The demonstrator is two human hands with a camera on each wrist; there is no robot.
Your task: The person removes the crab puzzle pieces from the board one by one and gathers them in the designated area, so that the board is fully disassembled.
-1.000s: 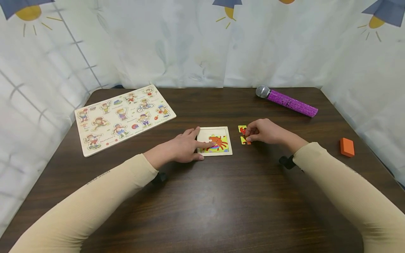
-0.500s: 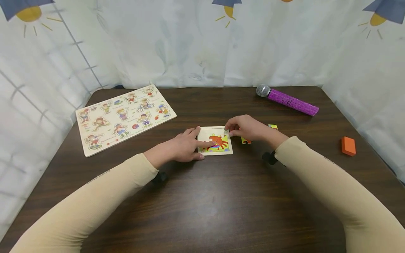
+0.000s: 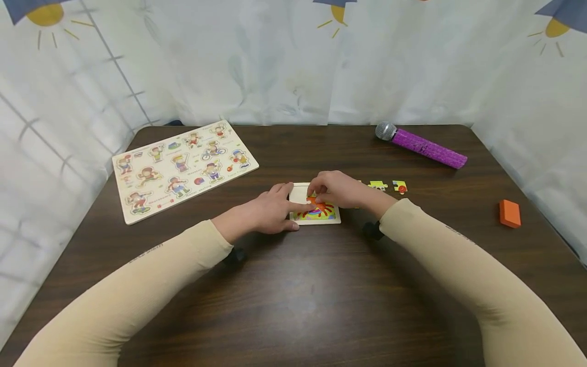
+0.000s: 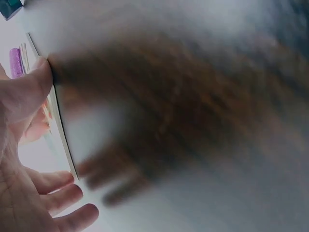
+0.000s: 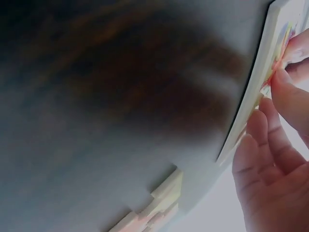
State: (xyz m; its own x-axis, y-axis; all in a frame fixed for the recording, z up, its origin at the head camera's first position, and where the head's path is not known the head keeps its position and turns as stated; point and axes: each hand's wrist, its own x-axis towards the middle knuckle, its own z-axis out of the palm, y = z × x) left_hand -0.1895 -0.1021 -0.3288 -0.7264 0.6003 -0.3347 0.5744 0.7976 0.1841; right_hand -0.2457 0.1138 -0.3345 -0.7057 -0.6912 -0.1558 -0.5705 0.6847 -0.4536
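A small wooden jigsaw tray (image 3: 299, 189) lies on the table, its picture of a red creature partly assembled. My left hand (image 3: 271, 209) rests at the tray's left side. Its index finger stretches over the assembled pieces; the thumb touches the near left corner and other fingers the far one. Over the tray's upper middle, my right hand (image 3: 341, 189) pinches a puzzle piece (image 5: 277, 65), mostly hidden by the fingertips. Loose puzzle pieces (image 3: 400, 187) lie beyond the right hand, one partly behind it.
A large wooden peg puzzle board (image 3: 185, 171) with sports figures lies at the back left. At the back right is a purple glittery microphone (image 3: 422, 145). An orange block (image 3: 509, 213) sits near the table's right edge. A white curtain (image 3: 275, 66) hangs behind the table.
My right hand has moved left from the loose pieces to over the tray, carrying a puzzle piece. More loose pieces now show behind it. My left hand has stayed on the tray.
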